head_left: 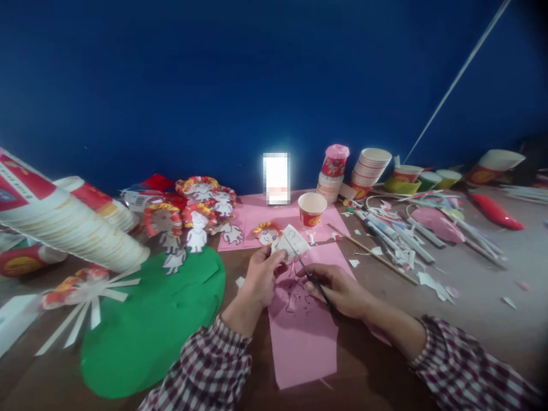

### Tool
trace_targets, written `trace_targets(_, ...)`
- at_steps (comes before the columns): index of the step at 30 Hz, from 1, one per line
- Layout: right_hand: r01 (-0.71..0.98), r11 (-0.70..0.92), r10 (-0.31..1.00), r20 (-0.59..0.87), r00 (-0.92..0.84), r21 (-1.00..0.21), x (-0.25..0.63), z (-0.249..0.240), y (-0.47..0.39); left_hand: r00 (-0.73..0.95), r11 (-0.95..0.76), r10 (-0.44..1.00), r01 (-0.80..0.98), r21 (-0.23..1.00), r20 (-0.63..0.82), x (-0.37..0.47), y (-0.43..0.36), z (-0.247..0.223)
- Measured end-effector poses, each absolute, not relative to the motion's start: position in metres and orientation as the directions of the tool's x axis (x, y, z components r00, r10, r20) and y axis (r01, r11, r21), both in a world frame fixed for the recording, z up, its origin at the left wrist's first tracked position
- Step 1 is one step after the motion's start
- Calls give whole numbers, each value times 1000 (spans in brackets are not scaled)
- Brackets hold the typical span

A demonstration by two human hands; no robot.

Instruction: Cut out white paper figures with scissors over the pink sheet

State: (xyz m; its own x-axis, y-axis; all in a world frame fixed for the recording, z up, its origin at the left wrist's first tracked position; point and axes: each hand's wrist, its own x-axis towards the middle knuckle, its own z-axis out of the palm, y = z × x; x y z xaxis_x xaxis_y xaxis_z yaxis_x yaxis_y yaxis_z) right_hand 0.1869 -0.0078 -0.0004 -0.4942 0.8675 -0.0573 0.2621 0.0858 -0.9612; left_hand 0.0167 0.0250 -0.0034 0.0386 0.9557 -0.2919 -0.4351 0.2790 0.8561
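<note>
White paper piece sits above the pink sheet, near mid-surface; your left hand pinches its edge, fingers pressed on it. Your right hand grips the scissors, blades at the paper, fingers closed round the handles. Cut looks partway: outline not free yet. Finished paper figures stand left by the green disc; paper cup behind

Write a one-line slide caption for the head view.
Left hand holds a white paper piece while right hand cuts it with scissors above pink paper.
</note>
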Motion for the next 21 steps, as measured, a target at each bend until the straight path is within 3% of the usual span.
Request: trace_targets(21,289,56,870,-95,-484,-956,187,2,-8,59,261,963,-462,848,-264,16,26,-4)
